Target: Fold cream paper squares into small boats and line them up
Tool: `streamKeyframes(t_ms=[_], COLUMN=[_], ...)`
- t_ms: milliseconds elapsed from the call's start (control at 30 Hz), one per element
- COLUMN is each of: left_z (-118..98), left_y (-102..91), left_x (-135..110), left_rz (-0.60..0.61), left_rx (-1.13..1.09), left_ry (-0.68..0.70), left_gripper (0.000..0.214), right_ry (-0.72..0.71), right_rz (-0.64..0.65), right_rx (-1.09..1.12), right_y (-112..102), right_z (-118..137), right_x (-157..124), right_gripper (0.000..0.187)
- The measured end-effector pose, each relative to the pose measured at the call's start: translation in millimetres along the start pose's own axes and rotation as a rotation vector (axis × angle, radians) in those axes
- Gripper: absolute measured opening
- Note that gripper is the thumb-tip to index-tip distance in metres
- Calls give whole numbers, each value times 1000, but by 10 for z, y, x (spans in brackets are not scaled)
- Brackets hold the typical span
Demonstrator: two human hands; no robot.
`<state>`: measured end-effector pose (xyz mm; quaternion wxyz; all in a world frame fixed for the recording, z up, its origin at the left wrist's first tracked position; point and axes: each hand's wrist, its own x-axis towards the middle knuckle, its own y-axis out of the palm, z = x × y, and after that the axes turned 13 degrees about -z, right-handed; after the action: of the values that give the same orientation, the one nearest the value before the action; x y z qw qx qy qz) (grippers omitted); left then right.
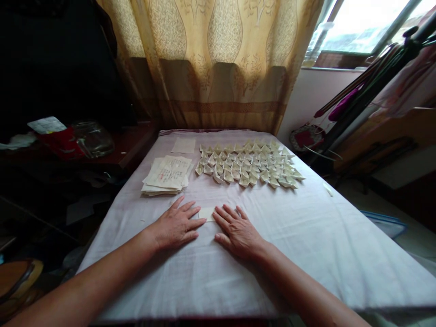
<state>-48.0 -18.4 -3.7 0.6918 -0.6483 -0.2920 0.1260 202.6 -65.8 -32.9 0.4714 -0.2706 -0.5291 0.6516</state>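
A small folded piece of cream paper [206, 214] lies flat on the cloth between my hands. My left hand [179, 223] rests palm down with fingers spread, its fingertips touching the paper's left end. From the other side, my right hand [237, 230] lies flat, fingers stretched out over the paper's right end. Beyond my left hand sits a stack of paper sheets [166, 173] with handwriting on top. Several rows of folded paper boats [245, 163] stand farther back on the right. A single square sheet [184, 146] lies behind the stack.
A white cloth [316, 245] covers the table, with a small white scrap [328, 190] near its right edge. Patterned curtains [218, 91] hang behind. At left, a dark red cabinet [136, 141] holds a glass jar [93, 140]. A folded rack [371, 86] leans at right.
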Motion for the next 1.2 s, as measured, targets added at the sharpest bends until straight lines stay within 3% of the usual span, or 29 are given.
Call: streamKeyframes(t_ms=[167, 300, 400, 700, 933, 1067, 1200], left_z=[-165, -390, -468, -305, -274, -317, -323], left_y=[47, 241, 319, 57, 83, 118, 181], left_x=[86, 69, 25, -44, 41, 174, 249], left_rz=[-95, -57, -24, 118, -34, -170, -221], left_rx=[27, -25, -24, 0, -28, -60, -72], left_ry=[29, -88, -172, -272, -263, -333, -404], left_gripper=[34, 57, 63, 49, 31, 11, 8], right_ry=[2, 10, 21, 30, 107, 232, 232], right_rz=[-11, -14, -9, -15, -138, -310, -350], right_rx=[-3, 13, 22, 26, 95, 90, 82], right_y=[19, 39, 30, 1, 29, 98, 138], right_z=[-2, 0, 5, 27, 3, -13, 5], right_x=[9, 9, 8, 4, 72, 130, 155], right_gripper=[63, 64, 65, 64, 47, 40, 33])
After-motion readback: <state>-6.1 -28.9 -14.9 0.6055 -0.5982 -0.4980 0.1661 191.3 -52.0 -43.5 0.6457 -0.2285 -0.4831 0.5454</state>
